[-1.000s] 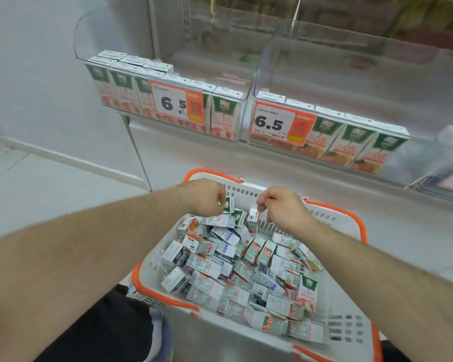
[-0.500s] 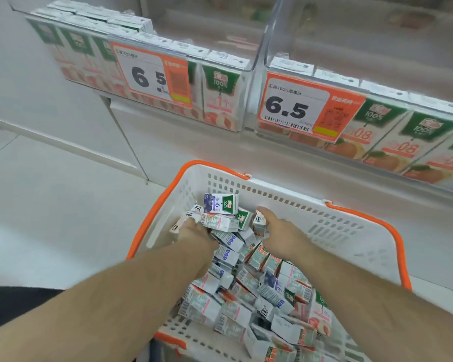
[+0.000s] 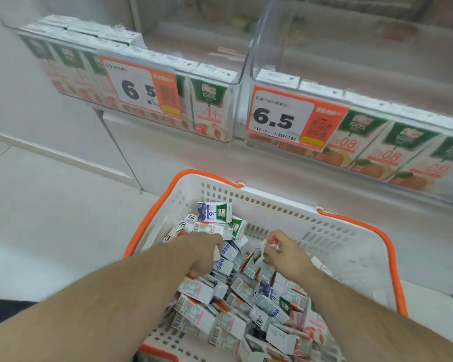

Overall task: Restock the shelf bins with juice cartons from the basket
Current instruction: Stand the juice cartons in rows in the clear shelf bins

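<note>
Both arms reach down into the white basket (image 3: pixel 351 246) with the orange rim. It is full of small juice cartons (image 3: pixel 236 304), all jumbled in a heap.

The left hand (image 3: pixel 202 253) is dug into the pile, fingers curled down among the cartons. I cannot tell if it has one yet. The right hand (image 3: pixel 285 253) is curled too, and it pinches a small carton (image 3: pixel 271 244) just above the heap.

The cartons look light and stiff, with smooth sides. They could dent if squeezed hard. I think it is best to hold one by its two flat sides.

A blue carton (image 3: pixel 215 212) sits on top, just past the left hand.

Farther up, the clear shelf bins (image 3: pixel 249 61) hold rows of bigger cartons behind two price tags (image 3: pixel 283 116).
</note>
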